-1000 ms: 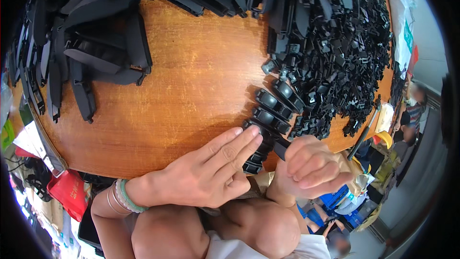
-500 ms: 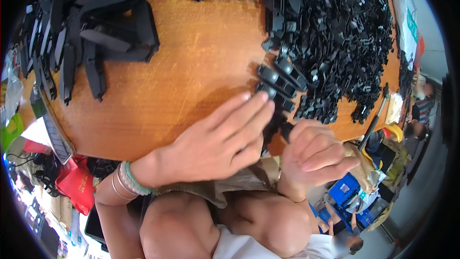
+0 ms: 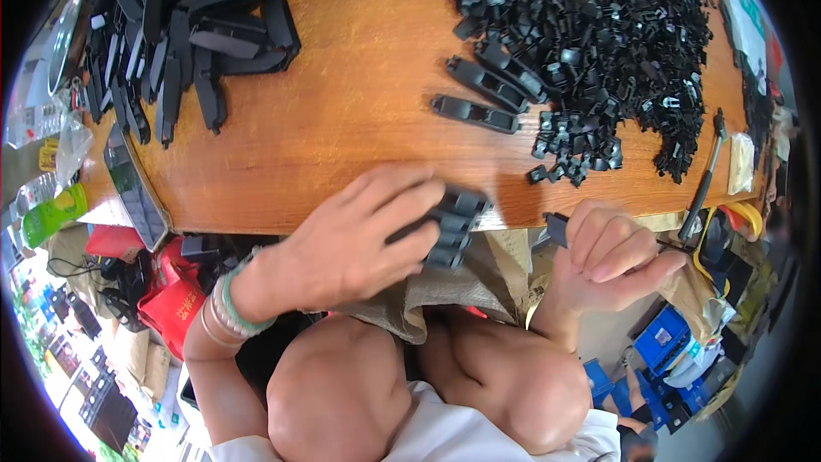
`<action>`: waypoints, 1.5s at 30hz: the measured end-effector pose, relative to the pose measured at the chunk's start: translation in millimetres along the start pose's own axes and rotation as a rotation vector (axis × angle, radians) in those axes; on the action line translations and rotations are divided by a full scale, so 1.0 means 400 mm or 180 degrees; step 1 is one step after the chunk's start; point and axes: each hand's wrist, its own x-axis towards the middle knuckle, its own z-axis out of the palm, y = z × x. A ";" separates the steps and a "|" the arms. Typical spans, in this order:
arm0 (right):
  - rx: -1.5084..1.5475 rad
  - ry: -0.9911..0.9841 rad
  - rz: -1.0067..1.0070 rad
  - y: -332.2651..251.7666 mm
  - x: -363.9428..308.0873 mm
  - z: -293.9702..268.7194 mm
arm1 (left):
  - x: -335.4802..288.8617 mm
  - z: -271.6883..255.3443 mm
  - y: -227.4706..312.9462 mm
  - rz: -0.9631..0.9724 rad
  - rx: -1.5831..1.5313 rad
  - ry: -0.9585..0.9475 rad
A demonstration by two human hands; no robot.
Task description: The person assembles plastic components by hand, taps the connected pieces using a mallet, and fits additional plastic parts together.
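My left hand [image 3: 359, 227] is closed around a small stack of black plastic parts [image 3: 455, 227] at the table's near edge; its fingers cover part of them. To the right, my right hand [image 3: 611, 248] is curled, with a black piece [image 3: 558, 228] sticking out between thumb and fingers; most of that piece is hidden. Beyond the hands, several long black slotted plastic parts [image 3: 475, 114] lie side by side on the wooden table [image 3: 359, 94]. They lie beside a big heap of small black clips [image 3: 607, 43].
Long black plastic covers [image 3: 244, 38] are piled at the far left. A phone-like dark flat device [image 3: 137, 188] lies at the left edge. On the right lie a black-handled tool [image 3: 708, 171] and a pale block [image 3: 741, 164]. A red bag [image 3: 171, 308] and a blue crate [image 3: 663, 340] are below table level.
My left hand has come away from the row beside the heap, with black parts now in its grasp at the near edge. My right hand has moved apart to the right.
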 end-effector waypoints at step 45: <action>0.0333 -0.0980 -0.0259 0.139 0.011 0.139 | -0.001 0.047 -0.059 -0.0426 -0.0242 0.0991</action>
